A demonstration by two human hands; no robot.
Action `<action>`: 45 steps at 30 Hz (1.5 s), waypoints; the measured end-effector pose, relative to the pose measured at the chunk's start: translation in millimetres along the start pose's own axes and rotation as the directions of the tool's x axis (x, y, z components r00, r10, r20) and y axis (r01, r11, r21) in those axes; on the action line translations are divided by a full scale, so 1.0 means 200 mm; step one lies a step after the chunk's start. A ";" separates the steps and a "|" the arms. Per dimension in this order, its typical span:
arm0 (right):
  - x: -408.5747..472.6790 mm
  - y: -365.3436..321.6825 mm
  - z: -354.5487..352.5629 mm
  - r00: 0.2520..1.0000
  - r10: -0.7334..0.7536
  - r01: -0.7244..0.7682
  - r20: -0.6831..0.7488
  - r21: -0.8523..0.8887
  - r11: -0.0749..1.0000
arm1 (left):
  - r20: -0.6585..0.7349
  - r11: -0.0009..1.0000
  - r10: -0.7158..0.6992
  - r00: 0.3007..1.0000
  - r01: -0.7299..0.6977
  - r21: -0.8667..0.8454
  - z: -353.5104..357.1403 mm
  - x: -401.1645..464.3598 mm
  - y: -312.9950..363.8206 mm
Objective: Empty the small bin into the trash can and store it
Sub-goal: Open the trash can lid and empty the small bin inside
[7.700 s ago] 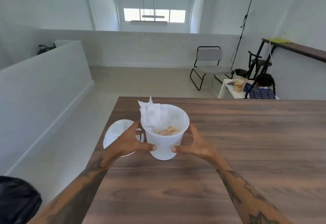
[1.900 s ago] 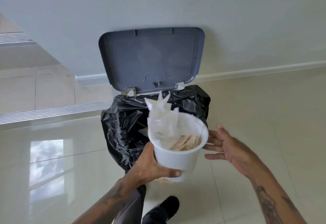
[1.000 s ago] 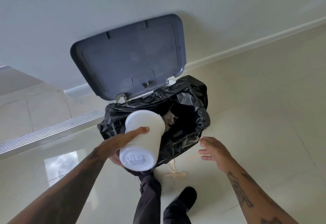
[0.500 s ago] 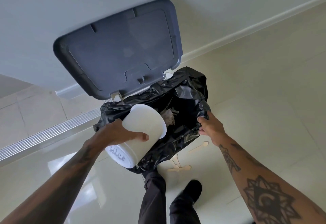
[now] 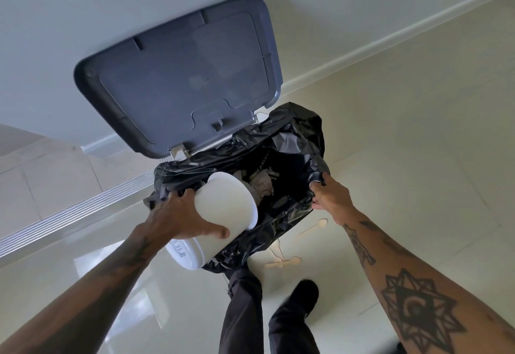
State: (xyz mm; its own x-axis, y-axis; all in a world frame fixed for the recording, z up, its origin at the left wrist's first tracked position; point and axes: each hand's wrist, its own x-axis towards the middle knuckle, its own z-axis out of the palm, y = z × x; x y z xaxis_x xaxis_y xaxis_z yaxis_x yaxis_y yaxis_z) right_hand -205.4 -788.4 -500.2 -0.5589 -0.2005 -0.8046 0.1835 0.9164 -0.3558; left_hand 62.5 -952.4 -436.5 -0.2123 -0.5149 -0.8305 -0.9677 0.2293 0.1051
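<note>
My left hand (image 5: 181, 217) grips the small white bin (image 5: 220, 211), tipped over so its mouth points into the trash can (image 5: 289, 142). The can is lined with a black bag and its grey lid (image 5: 181, 75) stands open against the wall. Crumpled paper (image 5: 260, 183) lies inside the bag just beyond the bin's rim. My right hand (image 5: 330, 196) pinches the bag's right edge. The inside of the small bin is hidden from me.
Several wooden spoons (image 5: 309, 229) lie on the glossy tile floor just right of the can's base. My dark trouser legs and a black shoe (image 5: 305, 295) stand in front of the can. A white wall and baseboard run behind it.
The small bin, upright and full at first, is tipped into the can with paper gone from it. My right hand has closed on the bag's edge. Wooden spoons have landed on the floor.
</note>
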 end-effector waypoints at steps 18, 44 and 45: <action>-0.02 0.02 0.01 0.995 -0.087 0.076 -0.044 -0.218 0.973 | -0.062 0.993 0.044 0.997 -0.037 0.114 -0.04 -0.08 0.04; -0.08 -0.01 -0.03 0.998 -0.027 0.036 0.056 -0.179 0.983 | -0.045 1.000 -0.023 0.999 0.024 0.011 0.02 -0.14 0.00; -0.08 0.00 -0.03 0.998 -0.030 0.040 0.053 -0.204 0.978 | -0.070 1.000 -0.020 0.997 0.020 -0.002 0.02 -0.14 0.01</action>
State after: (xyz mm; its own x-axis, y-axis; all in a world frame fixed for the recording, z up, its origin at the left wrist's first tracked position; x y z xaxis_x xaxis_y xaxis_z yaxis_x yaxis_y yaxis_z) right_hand -201.6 -782.5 -485.1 -0.5208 -0.2455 -0.8177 -0.0075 0.9591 -0.2831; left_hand 67.3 -935.0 -415.9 -0.2016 -0.5757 -0.7924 -0.9720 0.2175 0.0892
